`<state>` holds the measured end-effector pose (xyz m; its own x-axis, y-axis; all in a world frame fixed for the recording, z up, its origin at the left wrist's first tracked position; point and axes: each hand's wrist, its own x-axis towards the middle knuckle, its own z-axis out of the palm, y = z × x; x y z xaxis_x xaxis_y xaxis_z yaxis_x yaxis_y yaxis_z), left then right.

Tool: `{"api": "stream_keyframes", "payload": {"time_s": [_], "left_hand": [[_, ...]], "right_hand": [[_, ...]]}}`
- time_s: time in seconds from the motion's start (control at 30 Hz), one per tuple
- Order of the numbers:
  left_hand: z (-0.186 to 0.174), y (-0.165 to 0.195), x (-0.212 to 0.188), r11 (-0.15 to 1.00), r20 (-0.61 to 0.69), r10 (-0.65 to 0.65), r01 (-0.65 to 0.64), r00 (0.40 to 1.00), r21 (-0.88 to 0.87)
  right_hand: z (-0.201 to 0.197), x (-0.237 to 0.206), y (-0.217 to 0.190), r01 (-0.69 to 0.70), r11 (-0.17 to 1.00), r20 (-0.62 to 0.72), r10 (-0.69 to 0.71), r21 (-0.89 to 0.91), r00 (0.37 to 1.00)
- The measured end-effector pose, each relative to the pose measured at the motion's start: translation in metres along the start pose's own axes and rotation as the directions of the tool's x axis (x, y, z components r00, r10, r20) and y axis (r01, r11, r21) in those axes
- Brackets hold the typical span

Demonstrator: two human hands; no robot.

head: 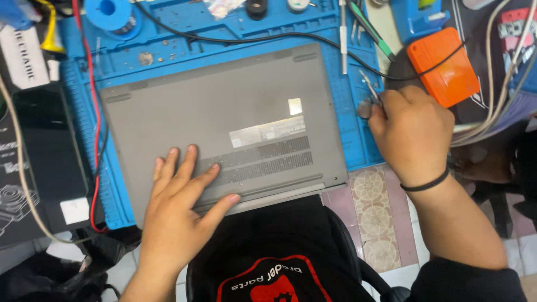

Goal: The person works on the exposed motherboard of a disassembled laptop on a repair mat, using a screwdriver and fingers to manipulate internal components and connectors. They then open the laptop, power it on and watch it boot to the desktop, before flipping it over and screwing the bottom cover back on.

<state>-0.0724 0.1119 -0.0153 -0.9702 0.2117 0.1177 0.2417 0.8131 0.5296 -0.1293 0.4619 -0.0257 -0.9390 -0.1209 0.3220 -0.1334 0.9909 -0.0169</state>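
While our left hand (179, 207) lies flat, fingers spread on the upturned grey laptop (224, 128), our right hand (411, 131) pinches tweezers (370, 86) beside it; we judge screw removal underway, needing a steady pick.

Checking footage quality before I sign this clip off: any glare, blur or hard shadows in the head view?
Head view: light is even and soft, with only faint shadows under the left hand on the grey laptop base. The silver sticker is glared to white. The right hand and the tweezers look slightly soft. The frame edges are dimmer and cluttered.
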Motion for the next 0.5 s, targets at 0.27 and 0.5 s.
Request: {"api": "stream_keyframes", "payload": {"time_s": [0.27, 0.5], "left_hand": [[-0.001, -0.007, -0.001, 0.998, -0.033, 0.020, -0.023, 0.999, -0.062], [-0.003, -0.015, 0.002, 0.994, -0.005, 0.016, -0.017, 1.000, -0.109]], "right_hand": [[-0.021, 0.024, -0.016, 0.039, 0.882, -0.134, 0.027, 0.470, 0.991], [-0.019, 0.123, -0.046, 0.131, 0.809, 0.010, -0.167, 0.573, 0.986]]}}
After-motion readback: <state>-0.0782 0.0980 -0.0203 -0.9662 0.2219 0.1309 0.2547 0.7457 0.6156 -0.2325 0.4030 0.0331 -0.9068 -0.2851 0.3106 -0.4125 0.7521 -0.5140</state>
